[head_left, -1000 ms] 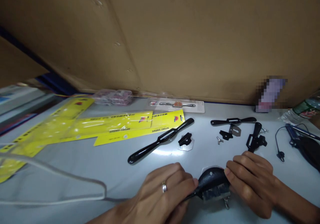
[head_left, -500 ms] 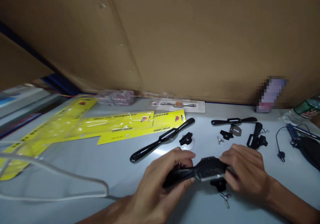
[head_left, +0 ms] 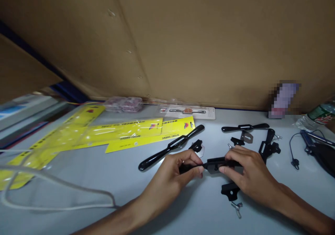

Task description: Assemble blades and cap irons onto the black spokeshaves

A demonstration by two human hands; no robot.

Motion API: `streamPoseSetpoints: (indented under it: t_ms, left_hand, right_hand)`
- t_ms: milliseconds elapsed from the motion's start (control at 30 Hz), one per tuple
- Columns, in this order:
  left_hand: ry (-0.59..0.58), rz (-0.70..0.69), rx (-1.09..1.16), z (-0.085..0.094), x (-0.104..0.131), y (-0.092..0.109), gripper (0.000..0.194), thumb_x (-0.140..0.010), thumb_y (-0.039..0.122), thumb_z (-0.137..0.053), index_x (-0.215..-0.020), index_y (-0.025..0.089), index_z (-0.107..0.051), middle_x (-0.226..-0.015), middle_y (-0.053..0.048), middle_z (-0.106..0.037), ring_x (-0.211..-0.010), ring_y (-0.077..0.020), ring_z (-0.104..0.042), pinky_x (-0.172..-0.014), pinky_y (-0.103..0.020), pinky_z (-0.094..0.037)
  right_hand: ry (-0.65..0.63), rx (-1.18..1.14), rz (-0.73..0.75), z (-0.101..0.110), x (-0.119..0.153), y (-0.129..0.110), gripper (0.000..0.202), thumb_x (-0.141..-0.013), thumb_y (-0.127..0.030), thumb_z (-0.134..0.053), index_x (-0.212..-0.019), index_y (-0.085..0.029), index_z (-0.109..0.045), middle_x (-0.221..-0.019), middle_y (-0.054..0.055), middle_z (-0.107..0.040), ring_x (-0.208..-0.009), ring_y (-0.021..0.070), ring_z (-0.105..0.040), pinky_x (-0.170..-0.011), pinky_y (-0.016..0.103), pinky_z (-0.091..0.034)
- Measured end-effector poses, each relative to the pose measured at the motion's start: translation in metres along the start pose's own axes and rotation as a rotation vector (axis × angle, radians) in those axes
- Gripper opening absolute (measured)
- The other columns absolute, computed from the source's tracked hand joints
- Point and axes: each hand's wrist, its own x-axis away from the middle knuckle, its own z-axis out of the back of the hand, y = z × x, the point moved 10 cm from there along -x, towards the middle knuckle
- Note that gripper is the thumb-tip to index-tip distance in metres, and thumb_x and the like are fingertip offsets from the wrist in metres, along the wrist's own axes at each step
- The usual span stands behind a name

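Between my hands, above the table, is a black spokeshave (head_left: 213, 166), held level and turned edge-on. My left hand (head_left: 180, 170) grips its left handle between thumb and fingers. Closed on its right side, my right hand (head_left: 244, 168) has its thumb by the middle section and covers most of that handle. Below lie a black clamp plate (head_left: 230, 191) and a silver wing screw (head_left: 237, 208). Another black spokeshave body (head_left: 171, 147) rests beyond my left hand, with a black clamp plate (head_left: 195, 146) on a silver blade (head_left: 201, 152) beside it.
Yellow packaging cards (head_left: 138, 133) spread across the left, near a white cable (head_left: 78, 188). Farther right lie a spokeshave body (head_left: 245, 127), a steel blade (head_left: 247, 137) and another partly hidden body (head_left: 267, 144). A packaged spokeshave (head_left: 209, 113) and bottle (head_left: 311, 119) stand near the cardboard wall (head_left: 196, 46).
The spokeshave in my hands has tipped from its broad face to edge-on and risen slightly. My right hand has shifted left along it, uncovering more of the clamp plate below.
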Motion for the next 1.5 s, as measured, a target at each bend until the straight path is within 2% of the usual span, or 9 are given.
streamPoseSetpoints:
  t_ms: [67, 167, 267, 367, 500, 1000, 1200, 1367, 1500]
  left_hand:
    - [0.042, -0.101, -0.156, 0.003, 0.003, 0.005, 0.012, -0.095, 0.03, -0.059, -0.1, 0.019, -0.062, -0.084, -0.001, -0.071, -0.076, -0.0183, -0.066, -0.068, -0.027, -0.048]
    - [0.08, -0.343, -0.477, -0.002, 0.014, 0.025, 0.025, -0.099, 0.021, -0.053, -0.124, 0.023, -0.053, -0.097, -0.003, -0.07, -0.082, -0.0218, -0.068, -0.071, -0.033, -0.053]
    - [0.008, -0.541, -0.729, -0.02, 0.023, 0.037, 0.03, -0.099, 0.018, -0.055, -0.128, 0.021, -0.05, -0.099, -0.007, -0.067, -0.084, -0.0267, -0.066, -0.069, -0.039, -0.057]
    - [-0.022, -0.61, -0.826, -0.029, 0.026, 0.041, 0.025, -0.099, 0.019, -0.058, -0.123, 0.02, -0.054, -0.101, -0.009, -0.063, -0.086, -0.0286, -0.064, -0.067, -0.042, -0.059]
    - [0.027, -0.64, -0.82, -0.029, 0.025, 0.043, 0.013, -0.103, 0.023, -0.052, -0.111, 0.02, -0.062, -0.103, -0.009, -0.061, -0.083, -0.0268, -0.063, -0.064, -0.04, -0.059]
    - [0.022, -0.588, -0.699, -0.027, 0.021, 0.039, 0.022, -0.106, 0.02, -0.048, -0.107, 0.019, -0.07, -0.096, -0.007, -0.057, -0.079, -0.0198, -0.059, -0.062, -0.03, -0.053]
    - [0.022, -0.561, -0.668, -0.023, 0.023, 0.038, 0.021, -0.105, 0.019, -0.052, -0.11, 0.019, -0.072, -0.1, -0.007, -0.058, -0.084, -0.0186, -0.06, -0.068, -0.029, -0.054]
    - [-0.023, -0.536, -0.631, -0.026, 0.024, 0.034, 0.025, -0.104, 0.015, -0.051, -0.117, 0.022, -0.071, -0.101, -0.006, -0.058, -0.083, -0.0175, -0.058, -0.068, -0.028, -0.05]
    - [-0.019, -0.513, -0.58, -0.024, 0.026, 0.03, 0.03, -0.104, 0.014, -0.049, -0.124, 0.025, -0.068, -0.103, -0.006, -0.056, -0.085, -0.0172, -0.057, -0.071, -0.028, -0.049]
  right_hand:
    - [-0.061, 0.023, -0.078, -0.006, -0.001, 0.005, 0.013, -0.089, -0.023, -0.069, -0.078, -0.019, -0.063, -0.071, 0.001, -0.061, -0.072, 0.0188, -0.056, -0.067, 0.031, -0.036]
    - [-0.167, 0.043, -0.222, -0.015, -0.001, 0.014, 0.016, -0.085, -0.023, -0.071, -0.073, -0.019, -0.061, -0.069, 0.0, -0.059, -0.068, 0.0176, -0.053, -0.066, 0.031, -0.033]
    - [-0.248, 0.046, -0.326, -0.02, 0.0, 0.021, 0.019, -0.084, -0.026, -0.072, -0.072, -0.02, -0.059, -0.068, -0.001, -0.058, -0.069, 0.0177, -0.051, -0.067, 0.032, -0.032]
    - [-0.268, 0.02, -0.372, -0.021, -0.001, 0.022, 0.021, -0.083, -0.026, -0.073, -0.071, -0.021, -0.056, -0.066, -0.003, -0.057, -0.069, 0.0171, -0.051, -0.066, 0.031, -0.032]
    - [-0.248, -0.074, -0.405, -0.023, 0.0, 0.021, 0.022, -0.079, -0.02, -0.075, -0.077, -0.023, -0.053, -0.066, -0.005, -0.057, -0.065, 0.0151, -0.05, -0.062, 0.03, -0.032]
    - [-0.143, -0.044, -0.29, -0.019, -0.005, 0.024, 0.031, -0.077, -0.021, -0.081, -0.076, -0.023, -0.05, -0.08, -0.003, -0.06, -0.074, 0.0169, -0.054, -0.065, 0.031, -0.035]
    - [0.011, 0.082, -0.011, 0.028, 0.0, -0.006, 0.014, -0.092, -0.016, -0.067, -0.083, -0.022, -0.059, -0.089, 0.002, -0.066, -0.087, 0.0205, -0.061, -0.078, 0.034, -0.043]
    - [-0.312, 0.262, 0.13, 0.01, 0.021, -0.023, 0.008, -0.089, -0.016, -0.07, -0.085, -0.021, -0.065, -0.087, 0.004, -0.067, -0.075, 0.0202, -0.062, -0.065, 0.033, -0.042]
    - [-0.423, 0.335, 0.11, -0.01, 0.028, -0.021, 0.01, -0.085, -0.015, -0.074, -0.092, -0.02, -0.067, -0.093, 0.006, -0.068, -0.08, 0.0241, -0.064, -0.066, 0.035, -0.045]
